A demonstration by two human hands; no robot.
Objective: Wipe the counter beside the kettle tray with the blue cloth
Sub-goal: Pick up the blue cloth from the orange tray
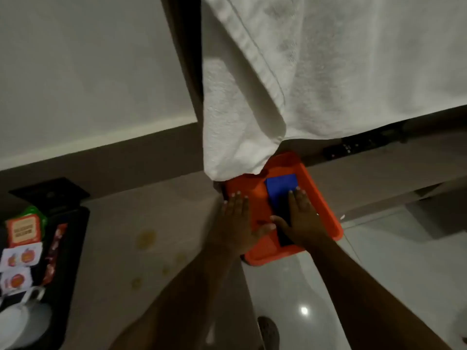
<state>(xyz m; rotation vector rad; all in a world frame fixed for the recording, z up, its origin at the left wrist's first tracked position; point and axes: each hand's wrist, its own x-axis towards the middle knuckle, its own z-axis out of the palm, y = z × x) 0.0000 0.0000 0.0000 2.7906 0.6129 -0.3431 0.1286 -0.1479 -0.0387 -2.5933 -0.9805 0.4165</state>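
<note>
A folded blue cloth (pixel 280 185) lies in an orange tray (pixel 326 213) at the right end of the pale counter (pixel 151 223). My right hand (pixel 302 218) rests flat on the cloth's near half, fingers straight and covering part of it. My left hand (pixel 237 221) lies flat on the tray's left side, fingers extended, holding nothing. The two thumbs almost touch. The black kettle tray (pixel 68 248) stands at the counter's left end, with sachets (pixel 24 231) and a white cup (pixel 20 322) on it. No kettle is in view.
A white towel (pixel 328 72) hangs from above, its lower corner touching the orange tray's far edge. Yellowish spots (pixel 146 238) mark the counter between the two trays. A glossy tiled floor (pixel 379 274) and a shoe (pixel 267 329) show below right.
</note>
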